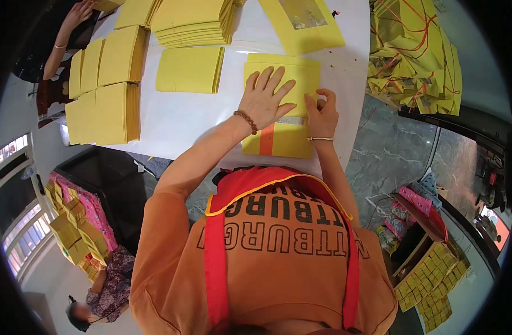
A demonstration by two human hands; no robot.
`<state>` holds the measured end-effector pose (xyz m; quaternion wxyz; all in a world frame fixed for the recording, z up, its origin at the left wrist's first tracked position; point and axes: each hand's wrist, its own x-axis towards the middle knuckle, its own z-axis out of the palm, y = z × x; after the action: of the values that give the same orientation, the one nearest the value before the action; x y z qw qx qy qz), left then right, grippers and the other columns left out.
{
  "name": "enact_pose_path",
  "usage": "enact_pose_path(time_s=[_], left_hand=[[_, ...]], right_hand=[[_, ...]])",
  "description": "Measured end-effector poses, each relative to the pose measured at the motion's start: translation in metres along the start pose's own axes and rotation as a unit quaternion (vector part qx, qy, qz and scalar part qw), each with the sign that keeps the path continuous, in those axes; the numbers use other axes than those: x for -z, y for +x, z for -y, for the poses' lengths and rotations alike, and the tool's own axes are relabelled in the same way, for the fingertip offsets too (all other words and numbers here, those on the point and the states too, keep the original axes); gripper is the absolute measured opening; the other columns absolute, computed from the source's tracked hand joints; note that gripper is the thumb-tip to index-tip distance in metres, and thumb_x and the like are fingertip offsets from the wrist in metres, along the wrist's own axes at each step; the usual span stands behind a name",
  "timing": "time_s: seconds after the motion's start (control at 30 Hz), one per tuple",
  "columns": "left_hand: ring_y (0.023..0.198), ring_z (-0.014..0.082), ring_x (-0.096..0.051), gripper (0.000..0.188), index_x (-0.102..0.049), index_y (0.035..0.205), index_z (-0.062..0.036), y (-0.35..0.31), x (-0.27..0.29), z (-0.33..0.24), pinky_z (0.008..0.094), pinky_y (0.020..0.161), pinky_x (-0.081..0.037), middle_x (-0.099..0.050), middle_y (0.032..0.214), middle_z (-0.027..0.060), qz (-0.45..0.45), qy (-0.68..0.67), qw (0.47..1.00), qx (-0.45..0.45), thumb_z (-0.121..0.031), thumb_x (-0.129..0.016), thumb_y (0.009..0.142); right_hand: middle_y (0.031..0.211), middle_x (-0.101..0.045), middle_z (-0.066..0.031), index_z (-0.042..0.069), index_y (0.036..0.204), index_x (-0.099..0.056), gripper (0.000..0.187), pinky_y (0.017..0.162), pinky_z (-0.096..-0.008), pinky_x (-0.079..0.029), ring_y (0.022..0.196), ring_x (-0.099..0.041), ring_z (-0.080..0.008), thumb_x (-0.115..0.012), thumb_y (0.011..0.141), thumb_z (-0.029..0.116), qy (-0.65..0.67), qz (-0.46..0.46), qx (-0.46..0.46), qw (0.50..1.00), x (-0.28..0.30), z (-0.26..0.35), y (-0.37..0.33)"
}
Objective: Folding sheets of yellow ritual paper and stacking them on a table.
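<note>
A flat yellow piece of folded paper [295, 139] lies on the white table in front of me, with an orange strip and a silvery band across its lower part. My left hand [263, 103] presses down on its upper half, palm down and fingers spread; a beaded bracelet circles that wrist. At the paper's right edge, my right hand [323, 111] has its fingers curled in, thumb and forefinger pinching the edge. A thin bangle is on the right wrist. Just beyond lies another yellow piece with a see-through window [303, 14].
Stacks of folded yellow paper [108, 114] cover the table's left side, with a smaller pile [189, 70] nearer the middle. Yellow bags with red cords [415, 61] are heaped at right. One person's hand [77, 14] is at the far left; another person [108, 287] is lower left.
</note>
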<state>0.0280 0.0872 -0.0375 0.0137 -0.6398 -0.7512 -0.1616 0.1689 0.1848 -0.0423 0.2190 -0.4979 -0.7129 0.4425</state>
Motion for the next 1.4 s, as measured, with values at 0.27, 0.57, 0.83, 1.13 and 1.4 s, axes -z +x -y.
enact_pose_path(time_s=[0.27, 0.57, 0.83, 1.13, 1.4], left_hand=[[0.126, 0.0345, -0.030, 0.054, -0.044, 0.130, -0.0157, 0.001, 0.000, 0.001, 0.0514, 0.101, -0.022, -0.035, 0.137, 0.0155, 0.045, 0.003, 0.999, 0.000, -0.042, -0.052, 0.083], [0.126, 0.0328, -0.030, 0.045, -0.046, 0.122, -0.0082, -0.002, -0.003, 0.016, 0.0479, 0.102, -0.021, -0.036, 0.136, 0.0150, 0.025, -0.082, 0.996, 0.018, -0.024, -0.052, 0.080], [0.132, 0.0334, -0.022, 0.060, -0.034, 0.136, -0.0126, -0.023, 0.015, 0.038, 0.0488, 0.105, -0.017, -0.029, 0.141, 0.0154, 0.026, -0.152, 0.988, 0.011, -0.043, -0.048, 0.087], [0.135, 0.0353, -0.015, 0.075, -0.029, 0.140, -0.0192, -0.027, 0.010, 0.037, 0.0529, 0.105, -0.017, -0.019, 0.146, 0.0165, 0.108, -0.033, 0.993, -0.018, -0.059, -0.050, 0.080], [0.125, 0.0354, -0.033, 0.070, -0.037, 0.133, -0.0050, -0.021, 0.017, 0.026, 0.0500, 0.099, -0.029, -0.036, 0.135, 0.0206, 0.096, 0.068, 0.987, -0.106, -0.043, -0.057, 0.079]], right_hand=[[0.125, -0.047, -0.0177, 0.005, 0.124, -0.044, 0.053, 0.090, -0.0444, -0.037, 0.112, -0.048, -0.0298, -0.062, 0.080, 0.028, -0.246, -0.011, 0.357, 0.901, -0.001, 0.029, -0.009], [0.143, -0.026, -0.0162, 0.010, 0.136, -0.034, 0.061, 0.106, -0.0530, -0.011, 0.133, -0.023, -0.0298, -0.040, 0.088, 0.046, -0.215, 0.134, 0.305, 0.918, -0.033, 0.004, -0.008], [0.145, -0.022, -0.0142, 0.012, 0.136, -0.034, 0.058, 0.107, -0.0521, -0.012, 0.134, -0.020, -0.0286, -0.045, 0.088, 0.042, -0.362, 0.141, 0.314, 0.866, -0.033, 0.015, -0.010], [0.146, -0.020, -0.0129, 0.007, 0.138, -0.028, 0.058, 0.107, -0.0551, -0.009, 0.137, -0.014, -0.0280, -0.040, 0.091, 0.039, -0.338, 0.112, 0.257, 0.898, -0.018, 0.006, 0.008], [0.147, -0.019, -0.0116, 0.008, 0.139, -0.027, 0.058, 0.107, -0.0559, -0.008, 0.137, -0.014, -0.0270, -0.038, 0.091, 0.039, -0.369, 0.087, 0.279, 0.882, -0.025, -0.001, 0.010]])
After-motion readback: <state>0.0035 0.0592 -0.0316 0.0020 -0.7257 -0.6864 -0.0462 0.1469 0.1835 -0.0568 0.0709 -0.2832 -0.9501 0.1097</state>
